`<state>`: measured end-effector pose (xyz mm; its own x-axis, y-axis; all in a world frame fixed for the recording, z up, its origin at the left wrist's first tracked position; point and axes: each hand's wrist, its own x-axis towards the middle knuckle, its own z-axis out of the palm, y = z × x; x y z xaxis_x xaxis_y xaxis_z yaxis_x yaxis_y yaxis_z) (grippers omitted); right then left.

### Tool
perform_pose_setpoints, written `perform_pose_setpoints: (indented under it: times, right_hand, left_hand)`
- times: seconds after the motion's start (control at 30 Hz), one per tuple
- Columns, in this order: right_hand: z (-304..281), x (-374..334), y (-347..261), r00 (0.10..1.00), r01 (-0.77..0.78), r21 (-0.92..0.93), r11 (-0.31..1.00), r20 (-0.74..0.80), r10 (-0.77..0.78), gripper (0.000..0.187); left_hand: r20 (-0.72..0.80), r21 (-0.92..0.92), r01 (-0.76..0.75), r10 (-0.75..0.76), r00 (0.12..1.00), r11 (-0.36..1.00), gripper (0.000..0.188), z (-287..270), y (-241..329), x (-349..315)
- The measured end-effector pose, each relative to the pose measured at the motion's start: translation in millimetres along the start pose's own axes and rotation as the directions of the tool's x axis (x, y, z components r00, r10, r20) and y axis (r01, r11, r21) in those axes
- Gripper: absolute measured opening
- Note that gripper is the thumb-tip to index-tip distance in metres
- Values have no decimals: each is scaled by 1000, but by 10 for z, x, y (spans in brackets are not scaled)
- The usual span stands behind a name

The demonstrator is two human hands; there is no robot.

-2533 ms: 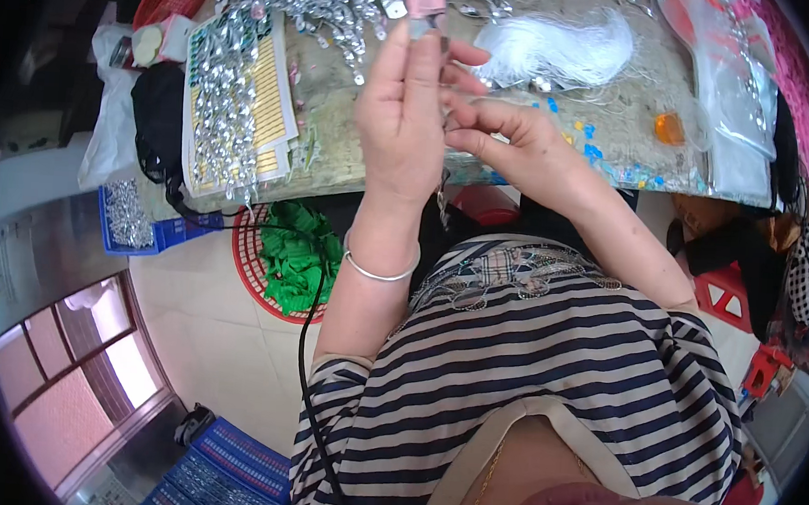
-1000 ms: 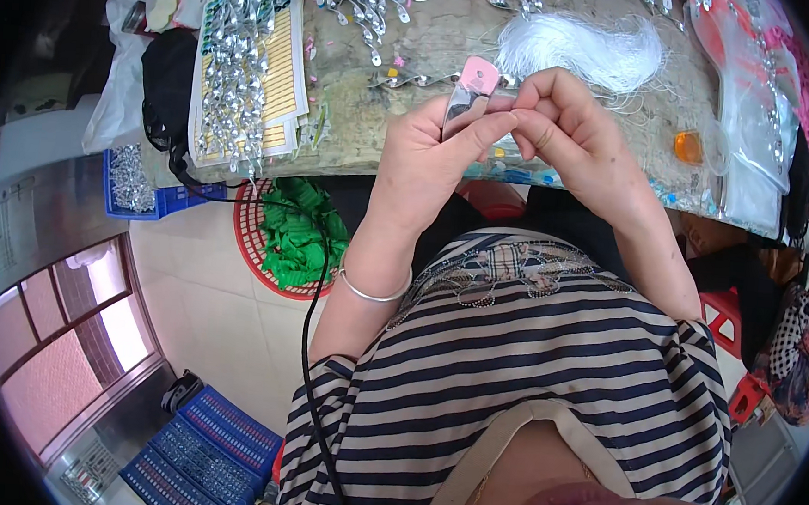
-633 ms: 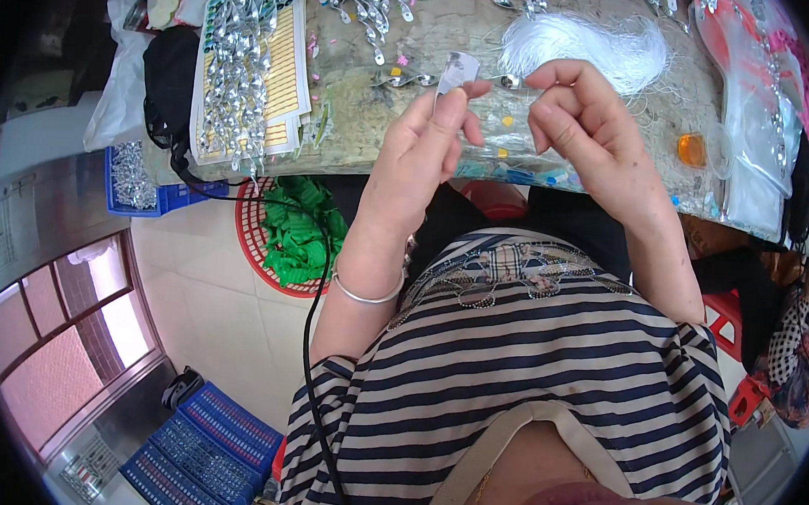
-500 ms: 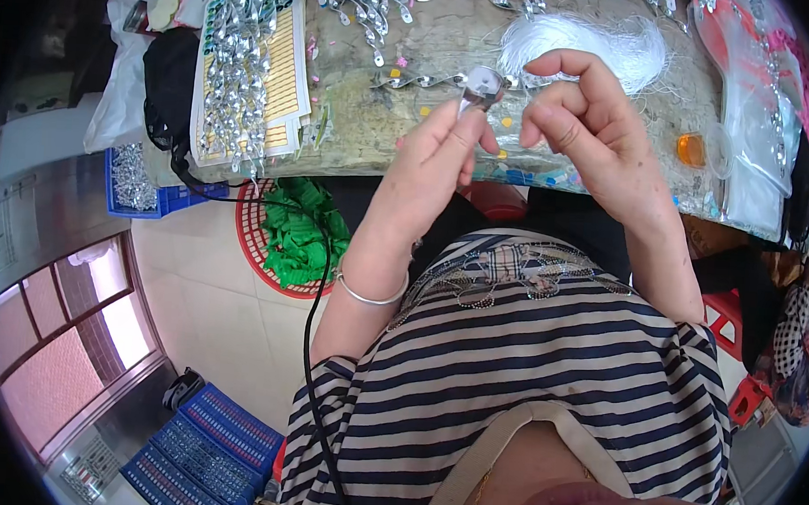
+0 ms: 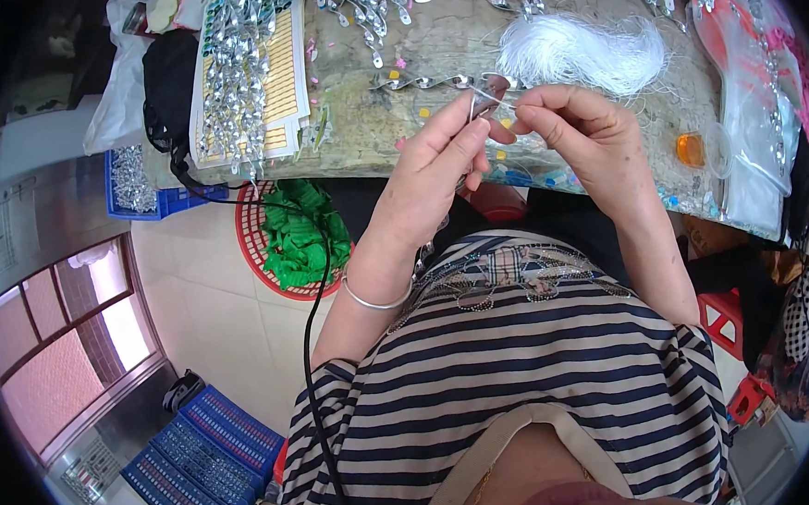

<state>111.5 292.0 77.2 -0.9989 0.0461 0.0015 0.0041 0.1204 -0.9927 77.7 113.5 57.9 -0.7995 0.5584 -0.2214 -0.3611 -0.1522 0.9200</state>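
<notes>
Your left hand [image 5: 436, 162] pinches a small shiny strip [image 5: 496, 86] between thumb and fingers, and the strip juts up past your thumb tip on the side toward your other hand. Your right hand [image 5: 598, 144] has thumb and forefinger pressed together, pinching a thin white thread [image 5: 502, 101] that runs across to the strip (whether it passes through is too fine to tell). The strip sits just left of those right fingertips, near but apart from them, above the worktable [image 5: 357, 125]. A twisted silvery strand [image 5: 422, 81] lies beyond your left hand, a white skein [image 5: 583, 52] beyond your right, and an orange block [image 5: 690, 150] to the right of that hand.
</notes>
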Motion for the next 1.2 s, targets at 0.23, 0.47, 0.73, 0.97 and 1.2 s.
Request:
perform_pose_setpoints:
  times: [0.23,0.47,0.73,0.97,1.2]
  right_hand:
    - [13,-16,26,997,48,-194,980,-52,-60,10]
    - [28,-20,26,998,33,-178,983,-43,-41,7]
    - [55,-36,-16,1000,10,-168,986,-5,-11,6]
    - [52,-38,25,1000,-29,-155,988,-16,27,6]
    - [36,-19,55,998,-65,-153,986,-31,61,8]
  left_hand:
    - [-33,-7,-38,37,999,999,40,14,-28,-17]
    - [-60,28,-32,33,998,999,39,9,-29,-24]
    - [-56,39,-29,31,998,999,37,-2,-45,-26]
    - [-60,43,-24,27,998,999,37,-11,-37,-30]
    - [-38,113,-40,44,998,993,39,-27,-33,-40]
